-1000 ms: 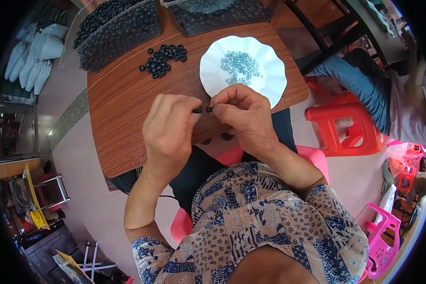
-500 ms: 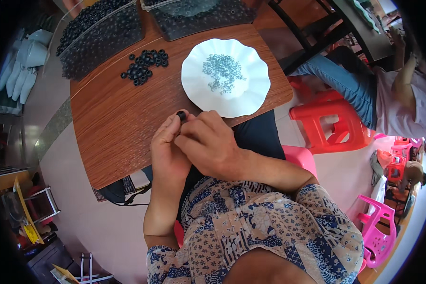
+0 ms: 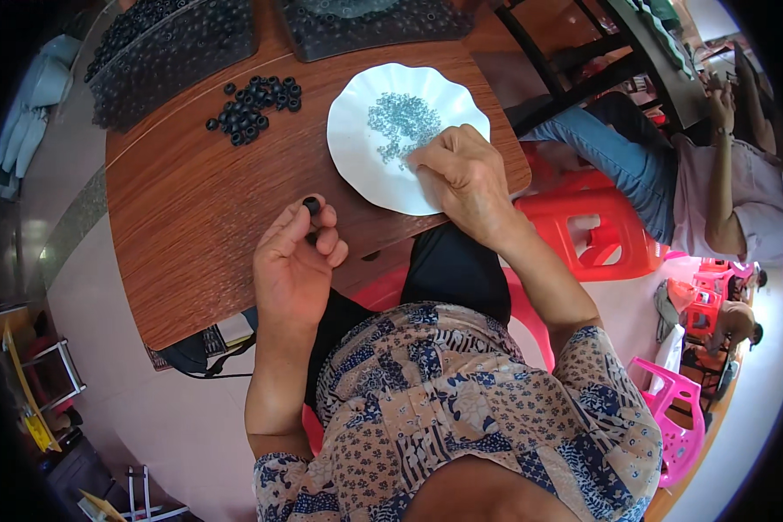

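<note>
Left hand (image 3: pixel 291 261) is clamping a black ring (image 3: pixel 311 205) above the surface (image 3: pixel 191 191), likely leaving its hole exposed. Right hand (image 3: pixel 474 178) is sitting at clear bits (image 3: pixel 402 120) on the white plate (image 3: pixel 348 130); can't tell if grip's closed.

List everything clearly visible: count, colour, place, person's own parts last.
Table: one, brown, centre.
Plate: one, white, on table.
Tiny pieces: many, pale bluish, on plate.
Loose beads: many, black, left of plate.
Containers: two, clear, table's far edge.
Stool: at least one, red, right.
Chair: one, pink, lower right.
Other people: at least two, nearest blue-trousered, right.
Held bead: one, black, left fingertips.
Shirt: one, patterned blue-beige, below.
Left hand: one, bare, by near edge.
Right hand: one, bare, at plate.
</note>
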`<state>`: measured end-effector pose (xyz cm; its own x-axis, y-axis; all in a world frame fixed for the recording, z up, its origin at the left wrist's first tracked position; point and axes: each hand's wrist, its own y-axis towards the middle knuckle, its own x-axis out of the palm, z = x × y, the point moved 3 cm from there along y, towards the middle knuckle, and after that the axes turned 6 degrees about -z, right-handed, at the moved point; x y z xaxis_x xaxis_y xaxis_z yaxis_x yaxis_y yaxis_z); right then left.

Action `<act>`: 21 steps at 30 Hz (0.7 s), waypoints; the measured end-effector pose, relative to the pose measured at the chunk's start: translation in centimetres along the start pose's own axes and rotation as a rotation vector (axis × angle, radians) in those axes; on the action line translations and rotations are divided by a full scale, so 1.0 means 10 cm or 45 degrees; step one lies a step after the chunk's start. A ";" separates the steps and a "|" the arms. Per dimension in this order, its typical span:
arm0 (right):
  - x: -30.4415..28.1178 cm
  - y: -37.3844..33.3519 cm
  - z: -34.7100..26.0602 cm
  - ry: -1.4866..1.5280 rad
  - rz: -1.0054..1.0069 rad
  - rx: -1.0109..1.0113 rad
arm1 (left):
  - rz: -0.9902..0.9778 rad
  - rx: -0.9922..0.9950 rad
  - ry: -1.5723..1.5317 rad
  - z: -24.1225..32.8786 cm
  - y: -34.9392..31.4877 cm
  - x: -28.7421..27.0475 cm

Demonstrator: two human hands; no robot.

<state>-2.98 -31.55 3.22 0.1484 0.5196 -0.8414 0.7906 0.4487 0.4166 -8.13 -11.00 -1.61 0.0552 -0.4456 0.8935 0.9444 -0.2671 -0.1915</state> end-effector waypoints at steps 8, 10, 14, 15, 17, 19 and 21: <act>0.11 0.14 -0.04 -0.282 -0.177 -0.214 | 0.031 0.002 0.002 0.02 0.01 0.02; 0.12 0.17 -0.07 -0.296 -0.214 -0.260 | 0.034 0.004 0.009 0.01 0.00 0.01; 0.09 0.18 -0.11 -0.295 -0.238 -0.291 | 0.005 0.017 0.017 0.01 0.00 0.01; 0.07 0.17 -0.12 -0.276 -0.235 -0.277 | 0.003 0.015 0.021 0.00 0.01 0.02; 0.02 0.17 -0.15 -0.190 -0.199 -0.246 | 0.004 0.017 0.025 0.00 0.02 0.01; -0.01 0.16 -0.20 -0.102 -0.163 -0.214 | -0.013 0.018 0.033 0.00 0.01 0.01; -0.04 0.16 -0.22 0.133 -0.150 -0.111 | -0.018 0.026 0.043 -0.01 0.01 0.02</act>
<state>-3.11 -29.42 5.02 -0.0081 0.5305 -0.8477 0.7436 0.5699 0.3495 -8.07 -11.15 -1.50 0.0314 -0.4709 0.8816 0.9516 -0.2558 -0.1706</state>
